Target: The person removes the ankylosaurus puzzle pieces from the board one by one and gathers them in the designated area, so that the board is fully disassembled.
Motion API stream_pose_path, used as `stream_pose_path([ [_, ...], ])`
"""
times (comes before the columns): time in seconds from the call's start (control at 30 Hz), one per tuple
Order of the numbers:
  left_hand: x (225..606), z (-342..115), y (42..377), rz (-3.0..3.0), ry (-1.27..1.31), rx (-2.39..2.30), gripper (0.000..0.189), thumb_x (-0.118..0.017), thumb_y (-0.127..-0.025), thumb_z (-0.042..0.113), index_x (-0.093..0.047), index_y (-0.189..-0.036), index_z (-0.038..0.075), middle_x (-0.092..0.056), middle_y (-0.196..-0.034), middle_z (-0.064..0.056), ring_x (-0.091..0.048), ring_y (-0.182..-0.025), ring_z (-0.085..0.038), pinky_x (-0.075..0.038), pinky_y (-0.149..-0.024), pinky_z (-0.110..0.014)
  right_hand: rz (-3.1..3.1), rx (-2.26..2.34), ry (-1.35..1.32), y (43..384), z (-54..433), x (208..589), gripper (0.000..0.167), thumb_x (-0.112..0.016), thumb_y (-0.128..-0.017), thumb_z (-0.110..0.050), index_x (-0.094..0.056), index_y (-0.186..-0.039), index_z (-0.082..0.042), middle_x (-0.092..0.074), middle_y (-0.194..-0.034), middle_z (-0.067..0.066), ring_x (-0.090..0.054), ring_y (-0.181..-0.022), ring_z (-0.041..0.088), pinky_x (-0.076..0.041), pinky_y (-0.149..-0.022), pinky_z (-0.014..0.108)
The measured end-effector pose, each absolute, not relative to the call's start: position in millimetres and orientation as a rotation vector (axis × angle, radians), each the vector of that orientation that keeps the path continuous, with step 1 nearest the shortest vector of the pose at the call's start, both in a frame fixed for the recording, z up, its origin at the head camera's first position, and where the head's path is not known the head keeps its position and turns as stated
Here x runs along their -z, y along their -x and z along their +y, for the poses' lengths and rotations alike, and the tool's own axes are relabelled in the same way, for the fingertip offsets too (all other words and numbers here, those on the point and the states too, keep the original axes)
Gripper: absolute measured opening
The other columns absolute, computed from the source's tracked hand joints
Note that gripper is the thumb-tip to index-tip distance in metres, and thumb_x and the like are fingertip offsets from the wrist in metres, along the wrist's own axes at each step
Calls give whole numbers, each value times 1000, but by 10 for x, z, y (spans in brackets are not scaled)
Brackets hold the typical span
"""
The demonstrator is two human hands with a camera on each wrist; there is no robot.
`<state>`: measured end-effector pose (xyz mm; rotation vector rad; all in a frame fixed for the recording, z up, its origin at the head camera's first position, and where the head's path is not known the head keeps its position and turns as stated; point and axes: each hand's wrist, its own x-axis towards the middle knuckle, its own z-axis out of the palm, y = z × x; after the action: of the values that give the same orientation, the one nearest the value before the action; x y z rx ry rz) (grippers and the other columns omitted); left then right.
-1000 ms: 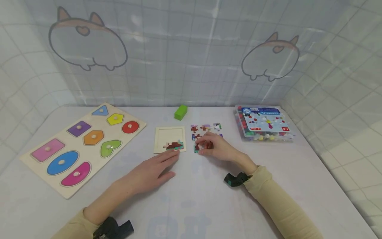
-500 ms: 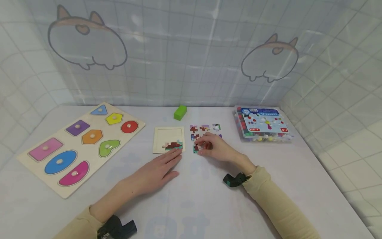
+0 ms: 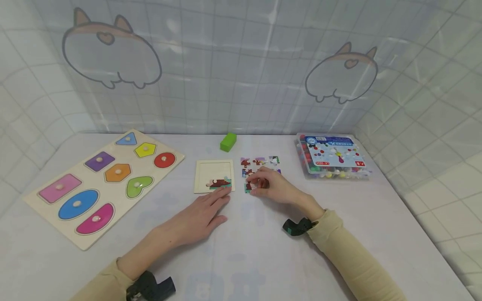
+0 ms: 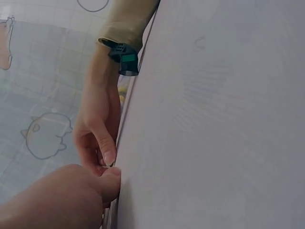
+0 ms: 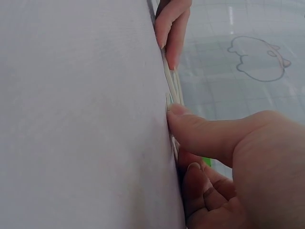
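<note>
My left hand [image 3: 197,217] lies with fingers extended, its fingertips on the lower right edge of a small square wooden puzzle tray [image 3: 214,167]. A few joined jigsaw pieces [image 3: 219,183], brown and teal, sit in that tray's lower right corner. Just right of the tray, my right hand [image 3: 274,184] pinches a brown-and-teal jigsaw piece [image 3: 248,187] between thumb and fingers, low at the table. Behind that hand several loose jigsaw pieces [image 3: 259,161] lie in rows, some of them covered by it. Both wrist views show the fingertips [image 5: 178,110] close along the table surface.
A large wooden shape board [image 3: 124,161] with knobbed pieces lies on the left. Behind the tray sits a green block [image 3: 228,142]. At the back right stands a clear plastic box [image 3: 333,155] of coloured parts. A patterned curtain hangs behind the table.
My left hand has slid slightly to the right along the tray's lower edge. My right hand stays in the same place over the jigsaw pieces.
</note>
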<state>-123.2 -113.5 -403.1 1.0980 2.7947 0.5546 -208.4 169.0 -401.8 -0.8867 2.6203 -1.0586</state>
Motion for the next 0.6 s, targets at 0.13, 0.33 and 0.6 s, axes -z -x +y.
stream_pose_path([
  [0.13, 4041, -1133, 1227, 2789, -1093, -560, 58, -53, -104, 34, -41, -151, 3, -22, -166, -5, -23, -153, -25, -31, -120, -50, 2618, 1067, 895, 2080, 1699, 4001, 35, -76, -90, -21, -69, -124, -13, -60, -97, 1, -57, -81, 12, -50, -73, 25],
  [0.33, 4048, -1129, 1232, 2774, -1088, -557, 59, -51, -104, 35, -39, -152, 4, -18, -167, -4, -20, -154, -24, -29, -120, -50, 2590, 1109, 872, 2044, 1725, 3922, 34, -75, -91, -17, -68, -124, -10, -64, -100, 2, -59, -87, 14, -51, -77, 26],
  [0.6, 4041, -1136, 1240, 2779, -1087, -540, 58, -50, -104, 36, -39, -153, 5, -19, -167, -2, -19, -154, -22, -30, -120, -50, 2644, 1211, 828, 2018, 1658, 3821, 27, -71, -94, -15, -70, -121, -11, -66, -99, -1, -59, -87, 17, -52, -77, 31],
])
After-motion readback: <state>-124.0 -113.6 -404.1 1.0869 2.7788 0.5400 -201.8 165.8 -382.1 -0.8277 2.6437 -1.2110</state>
